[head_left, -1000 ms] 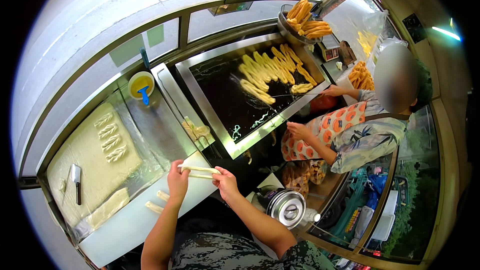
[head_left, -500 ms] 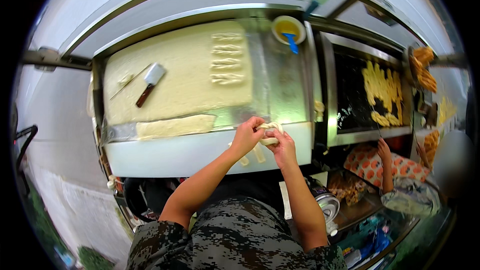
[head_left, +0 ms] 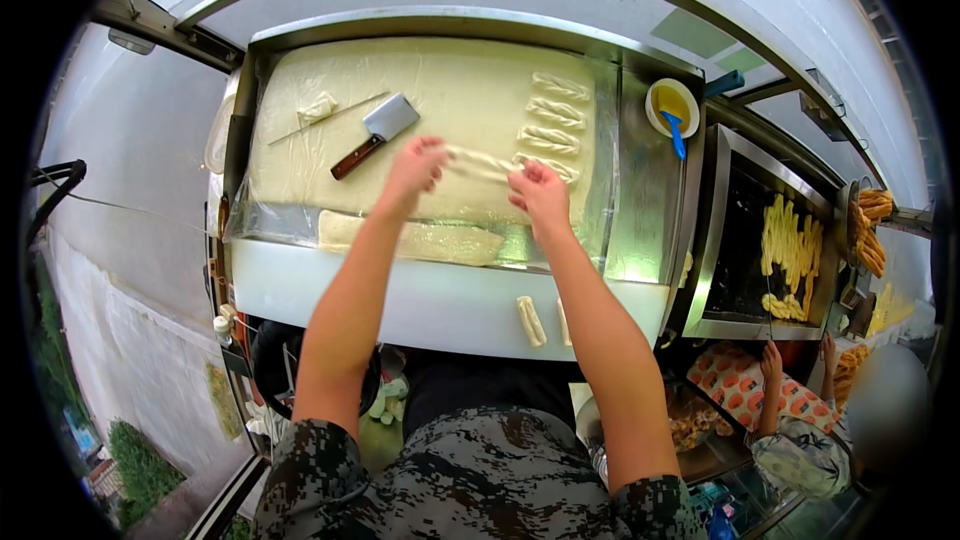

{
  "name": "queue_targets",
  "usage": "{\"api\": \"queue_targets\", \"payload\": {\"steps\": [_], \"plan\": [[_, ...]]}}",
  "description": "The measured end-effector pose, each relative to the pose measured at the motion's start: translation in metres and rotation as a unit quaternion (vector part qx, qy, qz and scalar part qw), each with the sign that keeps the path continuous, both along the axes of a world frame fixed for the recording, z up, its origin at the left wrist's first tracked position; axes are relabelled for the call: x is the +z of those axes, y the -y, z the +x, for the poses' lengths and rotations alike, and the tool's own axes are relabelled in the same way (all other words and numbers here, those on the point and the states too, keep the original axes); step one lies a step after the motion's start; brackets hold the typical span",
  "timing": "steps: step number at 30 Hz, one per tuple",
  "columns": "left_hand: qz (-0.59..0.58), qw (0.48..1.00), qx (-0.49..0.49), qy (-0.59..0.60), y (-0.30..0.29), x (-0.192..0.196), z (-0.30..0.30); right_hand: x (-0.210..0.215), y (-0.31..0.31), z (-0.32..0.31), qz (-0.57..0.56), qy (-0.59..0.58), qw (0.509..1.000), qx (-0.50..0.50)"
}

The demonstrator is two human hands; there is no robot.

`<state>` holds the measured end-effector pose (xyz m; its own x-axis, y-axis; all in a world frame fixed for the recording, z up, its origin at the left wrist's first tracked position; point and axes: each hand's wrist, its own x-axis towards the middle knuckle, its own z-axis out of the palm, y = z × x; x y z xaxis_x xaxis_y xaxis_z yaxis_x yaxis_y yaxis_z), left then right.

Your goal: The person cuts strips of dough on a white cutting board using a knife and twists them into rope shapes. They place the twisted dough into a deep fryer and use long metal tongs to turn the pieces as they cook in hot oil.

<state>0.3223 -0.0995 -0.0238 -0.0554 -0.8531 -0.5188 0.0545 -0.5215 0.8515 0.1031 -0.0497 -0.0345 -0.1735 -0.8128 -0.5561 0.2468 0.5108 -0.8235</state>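
Note:
A twisted strip of dough (head_left: 480, 163) is stretched between my hands, low over a wide slab of pale dough (head_left: 320, 180). My left hand (head_left: 412, 176), a little blurred, pinches its left end. My right hand (head_left: 540, 194) is closed on the other end. Just beyond my right hand, several twisted dough pieces (head_left: 552, 112) lie in a column on the slab. A cleaver (head_left: 375, 133) with a brown handle rests to the left of my left hand. Beneath my forearms, a flat band of dough (head_left: 420, 242) lies along the slab's near side.
Short dough strips (head_left: 531, 321) lie on the white board (head_left: 300, 290) nearest me. A thin rod (head_left: 330, 118) is beside the cleaver. A bowl (head_left: 673, 105) with a blue-handled brush stands back right. Further right, dough sticks float in a dark oil fryer (head_left: 735, 240), where another person (head_left: 800, 440) works.
Both hands have moved forward from the white board to above the slab. The dough, looped between my fingers before, is now drawn out into a longer piece. My view has shifted.

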Motion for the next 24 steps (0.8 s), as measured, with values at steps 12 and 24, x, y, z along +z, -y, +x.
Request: {"api": "queue_targets", "payload": {"steps": [12,24], "plan": [[-0.256,0.786,-0.457,0.328,-0.168,-0.012,-0.163,-0.032,-0.239,-0.148,0.047,-0.260,0.963,-0.053],[0.156,0.893,-0.412,-0.094,-0.192,-0.003,-0.194,-0.007,-0.286,-0.149,0.038,0.024,0.994,0.104]]}}
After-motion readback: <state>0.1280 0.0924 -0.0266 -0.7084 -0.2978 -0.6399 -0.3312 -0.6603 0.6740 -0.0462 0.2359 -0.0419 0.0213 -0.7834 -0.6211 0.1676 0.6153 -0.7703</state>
